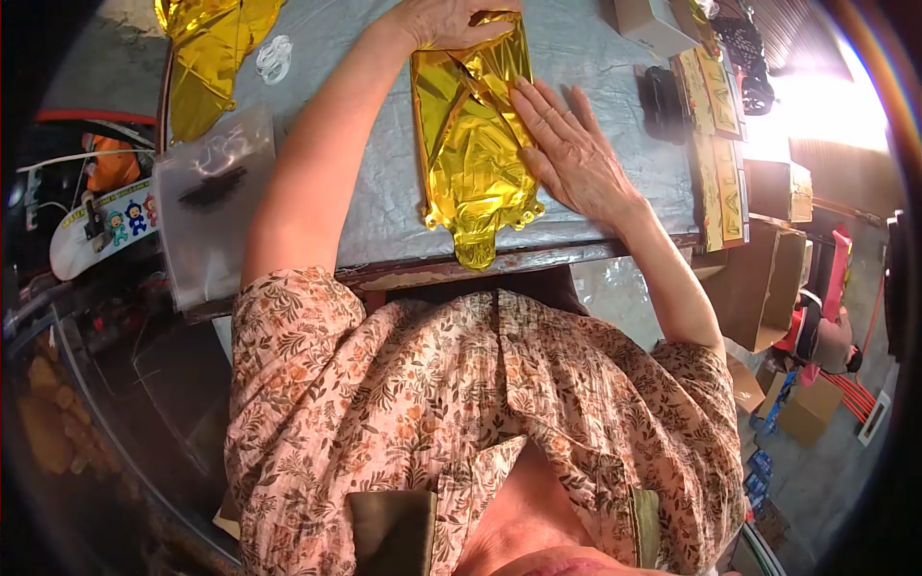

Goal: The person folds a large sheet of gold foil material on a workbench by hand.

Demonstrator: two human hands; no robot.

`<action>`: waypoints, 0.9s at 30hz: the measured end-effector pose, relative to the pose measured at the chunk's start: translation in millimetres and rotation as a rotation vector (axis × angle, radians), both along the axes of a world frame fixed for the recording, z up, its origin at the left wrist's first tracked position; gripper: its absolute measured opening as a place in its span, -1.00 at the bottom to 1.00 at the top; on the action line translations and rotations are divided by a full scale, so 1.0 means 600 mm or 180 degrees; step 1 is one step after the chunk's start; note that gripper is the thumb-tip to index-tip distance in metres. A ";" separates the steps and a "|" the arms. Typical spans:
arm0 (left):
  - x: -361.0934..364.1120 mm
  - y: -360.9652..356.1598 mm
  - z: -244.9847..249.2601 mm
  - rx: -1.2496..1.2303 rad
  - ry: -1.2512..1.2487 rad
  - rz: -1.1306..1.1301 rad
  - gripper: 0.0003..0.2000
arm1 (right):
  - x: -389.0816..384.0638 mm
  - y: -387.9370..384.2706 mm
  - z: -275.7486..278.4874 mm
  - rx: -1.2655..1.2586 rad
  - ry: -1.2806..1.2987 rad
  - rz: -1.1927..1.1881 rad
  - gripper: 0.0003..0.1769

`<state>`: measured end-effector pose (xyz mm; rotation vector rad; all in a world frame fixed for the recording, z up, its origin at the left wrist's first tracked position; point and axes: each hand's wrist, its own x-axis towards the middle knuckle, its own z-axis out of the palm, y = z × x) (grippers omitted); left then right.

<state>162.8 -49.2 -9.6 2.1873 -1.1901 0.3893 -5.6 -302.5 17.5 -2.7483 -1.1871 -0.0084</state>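
One gold foil [475,158] (crinkled) extends bodyward from the left hand [449,23], grip unclear, touching the open right hand [573,154].

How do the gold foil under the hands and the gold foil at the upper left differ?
The middle foil is folded into a long, narrow shape; the upper-left foil spreads in looser folds. The middle foil is touched by the left hand and right hand; no hand touches the upper-left foil. Both are shiny, gold and creased.
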 end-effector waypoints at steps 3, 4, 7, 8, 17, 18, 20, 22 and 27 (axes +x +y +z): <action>0.001 0.002 0.001 0.0059 0.0079 0.0021 -0.63 | -0.016 -0.009 0.012 -0.0118 0.0090 0.0029 -0.25; 0.001 0.002 -0.001 0.0066 0.0044 0.0025 -0.63 | -0.023 -0.014 0.014 -0.0118 0.0083 0.0031 -0.25; 0.004 0.003 -0.003 0.0099 0.0062 0.0051 -0.61 | -0.042 -0.029 0.020 -0.0246 0.0194 0.0098 -0.23; 0.001 0.002 -0.003 0.0127 0.0123 0.0054 -0.61 | -0.049 -0.034 0.024 -0.0327 0.0224 0.0135 -0.25; 0.004 0.002 -0.012 0.0153 0.0043 0.0017 -0.59 | 0.010 -0.064 0.035 0.0728 0.0720 0.0365 -0.38; 0.001 0.002 -0.011 0.0161 0.0052 0.0011 -0.59 | 0.029 -0.051 0.031 0.0866 0.0526 0.0246 -0.39; 0.004 0.001 -0.009 0.0061 -0.0038 -0.0029 -0.61 | 0.064 -0.024 0.028 0.0898 0.0094 0.0213 -0.47; 0.006 0.001 -0.008 0.0064 -0.0179 -0.0036 -0.62 | 0.098 0.004 0.016 0.1111 0.0037 0.0258 -0.51; 0.008 0.001 -0.016 -0.0093 -0.0279 -0.0061 -0.68 | 0.153 0.035 -0.028 0.1631 -0.0367 0.0250 -0.63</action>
